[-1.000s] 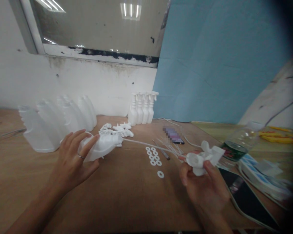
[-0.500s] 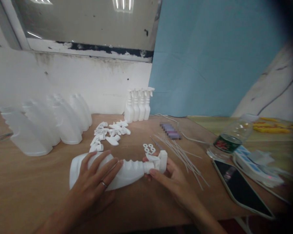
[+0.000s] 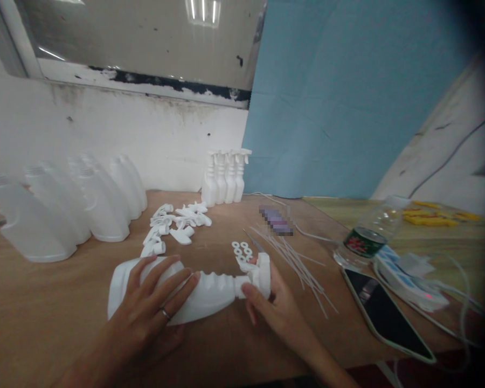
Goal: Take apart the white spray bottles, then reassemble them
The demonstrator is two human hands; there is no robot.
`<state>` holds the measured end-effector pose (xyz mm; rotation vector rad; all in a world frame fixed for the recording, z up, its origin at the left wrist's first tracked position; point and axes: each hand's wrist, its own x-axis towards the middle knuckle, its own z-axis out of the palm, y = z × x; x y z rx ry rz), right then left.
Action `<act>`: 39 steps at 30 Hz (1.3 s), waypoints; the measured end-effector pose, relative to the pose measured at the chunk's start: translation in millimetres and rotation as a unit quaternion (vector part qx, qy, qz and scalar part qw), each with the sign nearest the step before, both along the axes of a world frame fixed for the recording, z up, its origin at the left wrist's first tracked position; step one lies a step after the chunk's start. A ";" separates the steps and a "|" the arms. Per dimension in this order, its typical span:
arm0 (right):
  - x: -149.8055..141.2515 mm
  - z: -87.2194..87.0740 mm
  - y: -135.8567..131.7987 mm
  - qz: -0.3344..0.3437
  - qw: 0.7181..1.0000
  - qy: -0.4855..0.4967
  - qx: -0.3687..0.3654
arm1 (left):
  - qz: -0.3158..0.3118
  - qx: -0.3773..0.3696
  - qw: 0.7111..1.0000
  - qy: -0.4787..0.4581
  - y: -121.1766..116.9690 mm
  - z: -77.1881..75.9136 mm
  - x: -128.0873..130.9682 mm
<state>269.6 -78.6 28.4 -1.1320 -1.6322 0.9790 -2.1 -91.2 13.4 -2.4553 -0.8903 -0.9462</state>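
A white spray bottle (image 3: 216, 293) lies on its side just above the table, its neck pointing right. My left hand (image 3: 153, 302), with a ring on one finger, is wrapped over the bottle's body. At the neck, my right hand (image 3: 272, 302) grips the white trigger sprayer head (image 3: 261, 275), thumb on the collar. Beyond the sprayer lie several small white washers (image 3: 242, 250), close to my right fingers. Several thin white dip tubes (image 3: 303, 264) are spread to the right of that hand. Behind the bottle is a pile of loose trigger sprayer heads (image 3: 181, 221).
Several bottles without tops (image 3: 105, 210) stand at the left. Small bottles with sprayers (image 3: 226, 180) stand in a row by the wall. At the right are a water bottle (image 3: 367, 237), a phone (image 3: 388, 312) and a power strip (image 3: 412, 285). A blurred-out purple item (image 3: 275, 220) lies behind the tubes.
The view has shifted a little, so most things sit slightly further left. My right fingers have changed position around the sprayer collar. My left hand keeps its hold on the bottle.
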 end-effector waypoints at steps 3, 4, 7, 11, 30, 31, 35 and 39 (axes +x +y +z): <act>1.9 -2.2 -1.1 -0.009 0.999 -0.011 0.043 | 0.002 -0.001 1.000 -0.015 -0.6 0.2 0.4; 2.8 -2.6 -1.5 -0.005 0.999 -0.013 0.050 | 0.004 -0.006 1.000 -0.018 -0.8 0.3 0.6; 4.8 -3.1 -2.2 0.008 0.999 -0.014 0.039 | 0.002 -0.008 1.000 -0.016 -1.3 0.2 1.0; 5.3 -4.8 -0.7 -0.003 0.999 -0.014 0.033 | 0.008 -0.012 1.000 -0.004 -1.7 -1.6 0.8; -0.1 -0.6 -2.6 -0.017 1.000 0.011 0.022 | 0.003 -0.013 1.000 -0.003 -1.4 -1.3 0.7; -1.0 0.6 -3.1 -0.020 1.000 0.016 0.005 | 0.002 -0.012 1.000 -0.008 -1.4 -1.4 0.7; -3.7 6.4 -3.4 0.012 0.996 0.065 -0.065 | 0.007 0.008 1.000 -0.020 -1.8 -2.3 0.9; -3.0 10.8 -2.9 0.003 0.998 0.045 -0.052 | 0.011 0.016 1.000 -0.021 -1.4 -2.5 1.0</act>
